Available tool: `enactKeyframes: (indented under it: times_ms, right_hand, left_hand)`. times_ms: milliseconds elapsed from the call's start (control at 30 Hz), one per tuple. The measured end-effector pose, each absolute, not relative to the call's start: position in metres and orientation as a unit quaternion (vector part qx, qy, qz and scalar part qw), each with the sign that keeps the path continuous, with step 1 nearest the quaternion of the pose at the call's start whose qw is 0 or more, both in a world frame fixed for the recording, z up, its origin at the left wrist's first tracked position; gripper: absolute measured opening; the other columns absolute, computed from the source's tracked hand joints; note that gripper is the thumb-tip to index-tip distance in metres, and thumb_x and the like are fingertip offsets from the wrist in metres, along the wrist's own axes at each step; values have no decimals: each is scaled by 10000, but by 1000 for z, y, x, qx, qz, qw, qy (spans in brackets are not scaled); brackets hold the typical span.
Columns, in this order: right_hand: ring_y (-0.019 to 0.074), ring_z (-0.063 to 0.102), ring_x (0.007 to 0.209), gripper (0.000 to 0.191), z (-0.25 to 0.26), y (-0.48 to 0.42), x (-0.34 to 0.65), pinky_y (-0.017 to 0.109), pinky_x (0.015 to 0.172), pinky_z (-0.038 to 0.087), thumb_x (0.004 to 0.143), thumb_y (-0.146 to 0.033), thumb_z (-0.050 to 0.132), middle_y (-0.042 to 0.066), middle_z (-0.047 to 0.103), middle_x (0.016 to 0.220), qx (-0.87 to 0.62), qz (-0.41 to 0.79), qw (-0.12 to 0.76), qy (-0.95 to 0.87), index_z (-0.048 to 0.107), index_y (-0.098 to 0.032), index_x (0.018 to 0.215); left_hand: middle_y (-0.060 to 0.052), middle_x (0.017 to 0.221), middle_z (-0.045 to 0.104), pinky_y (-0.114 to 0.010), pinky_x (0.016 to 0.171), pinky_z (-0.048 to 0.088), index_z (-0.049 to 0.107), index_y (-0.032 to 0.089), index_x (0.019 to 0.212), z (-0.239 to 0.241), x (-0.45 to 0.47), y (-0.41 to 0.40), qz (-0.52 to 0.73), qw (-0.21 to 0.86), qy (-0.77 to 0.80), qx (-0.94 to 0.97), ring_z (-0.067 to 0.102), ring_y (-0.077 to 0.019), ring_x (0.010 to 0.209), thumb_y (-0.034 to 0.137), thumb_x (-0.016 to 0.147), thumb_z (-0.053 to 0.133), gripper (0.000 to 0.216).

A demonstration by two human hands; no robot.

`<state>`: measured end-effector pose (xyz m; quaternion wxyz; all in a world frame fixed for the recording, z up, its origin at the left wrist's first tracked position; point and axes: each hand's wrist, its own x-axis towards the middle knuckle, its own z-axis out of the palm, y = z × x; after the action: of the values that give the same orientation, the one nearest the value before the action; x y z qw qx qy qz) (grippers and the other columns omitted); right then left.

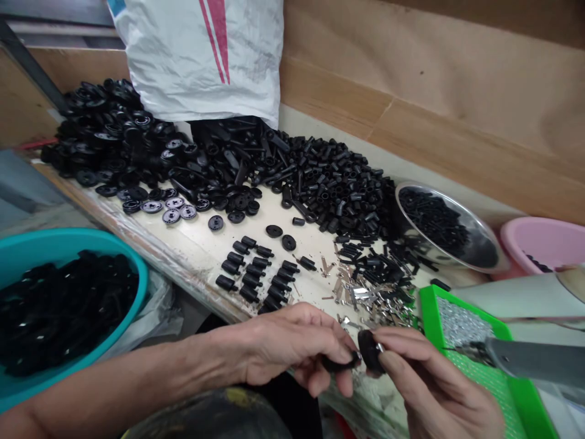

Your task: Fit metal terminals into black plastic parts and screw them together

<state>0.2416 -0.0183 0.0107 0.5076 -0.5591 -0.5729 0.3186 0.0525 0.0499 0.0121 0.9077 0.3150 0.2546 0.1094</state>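
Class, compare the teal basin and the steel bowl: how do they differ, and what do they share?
The teal basin is matte; the steel bowl shines. The basin sits left, off the bench; the bowl lies tilted on the bench, right. The basin holds bigger black parts, the bowl small black tubes. Both are round and open.

You find nothing readable here: the white sack (196, 55) at eleven o'clock carries only red stripes and a blue corner patch, with no letters, numbers or brand marks legible on it.
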Motion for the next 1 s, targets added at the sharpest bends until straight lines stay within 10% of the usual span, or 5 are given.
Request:
enactKeyframes:
  times_ms: [1000]
  right_hand:
    - [165,686,714,248,19,-21,244,207,633,569,707,-345,757,19,732,871,-569,363,479,-562,740,-303,951]
  left_hand:
    - [-28,616,602,-172,399,307,619,116,795,11,58,45,94,931,213,283,442,-64,393,210,707,520,163]
